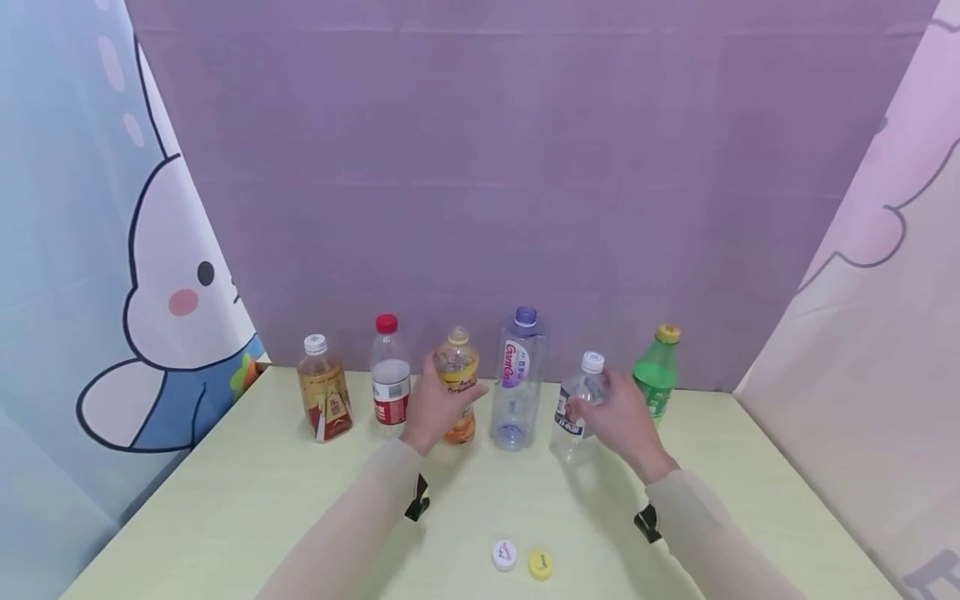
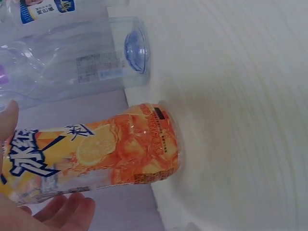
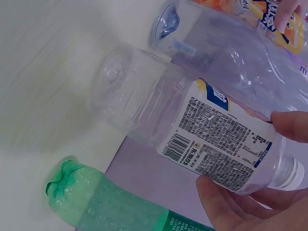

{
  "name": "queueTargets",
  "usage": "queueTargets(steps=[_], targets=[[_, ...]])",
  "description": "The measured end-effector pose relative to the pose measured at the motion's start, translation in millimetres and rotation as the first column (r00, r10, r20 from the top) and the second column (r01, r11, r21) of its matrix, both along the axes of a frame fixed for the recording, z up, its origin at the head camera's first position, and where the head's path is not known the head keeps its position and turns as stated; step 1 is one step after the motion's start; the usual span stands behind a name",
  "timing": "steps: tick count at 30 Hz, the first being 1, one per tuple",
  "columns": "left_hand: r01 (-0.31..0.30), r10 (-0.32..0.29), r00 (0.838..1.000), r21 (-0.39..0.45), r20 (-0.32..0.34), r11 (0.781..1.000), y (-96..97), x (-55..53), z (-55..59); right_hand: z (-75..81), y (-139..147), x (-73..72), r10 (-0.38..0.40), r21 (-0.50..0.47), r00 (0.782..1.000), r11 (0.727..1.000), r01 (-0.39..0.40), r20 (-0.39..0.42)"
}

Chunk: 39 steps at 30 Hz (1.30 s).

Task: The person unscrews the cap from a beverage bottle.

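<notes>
Pale tabletop [image 1: 720,483], left fingers [image 2: 77,211] around orange-labelled bottle [image 2: 110,149] (right fingers [image 3: 212,197] around clear white-capped bottle [image 3: 216,137]).

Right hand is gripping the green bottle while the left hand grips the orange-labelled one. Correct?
No: the right hand grips the clear, white-capped bottle, not the green bottle, as the right wrist view shows. The left hand does grip the orange-labelled bottle.

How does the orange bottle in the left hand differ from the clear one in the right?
The orange bottle is labelled nearly to its base; the clear bottle has a bare lower part. The orange bottle appears uncapped; the clear bottle wears a white cap. Both are held.
</notes>
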<state>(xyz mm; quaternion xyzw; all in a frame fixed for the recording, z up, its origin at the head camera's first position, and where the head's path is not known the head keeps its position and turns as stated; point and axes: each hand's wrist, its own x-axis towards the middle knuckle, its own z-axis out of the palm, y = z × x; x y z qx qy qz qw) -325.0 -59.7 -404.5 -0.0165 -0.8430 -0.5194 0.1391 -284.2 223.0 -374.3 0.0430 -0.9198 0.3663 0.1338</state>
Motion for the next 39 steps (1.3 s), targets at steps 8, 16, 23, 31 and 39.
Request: queueTargets(steps=[8,16,23,31,39], targets=[[-0.045,0.045,0.999,-0.132,-0.003,0.990,-5.0,20.3,24.1,1.1,-4.1,7.3,-0.002,0.022,1.000,1.000,0.001,0.023],[-0.053,0.048,0.998,-0.127,-0.045,0.990,-14.7,39.0,40.2,7.6,-7.3,15.5,0.016,-0.039,1.000,0.999,-0.016,0.001],[-0.021,-0.007,0.968,-0.108,-0.250,0.994,-17.3,57.1,29.0,17.2,-11.7,29.0,0.030,-0.038,0.999,0.999,-0.031,-0.033],[0.063,-0.116,0.929,-0.159,-0.351,0.985,-8.3,80.2,19.0,22.8,-22.5,45.2,0.038,-0.077,0.998,0.996,-0.041,-0.041],[0.192,-0.236,0.946,-0.201,-0.224,0.961,1.0,96.1,20.3,26.1,-39.6,59.7,0.036,-0.128,0.998,0.991,-0.041,-0.041]])
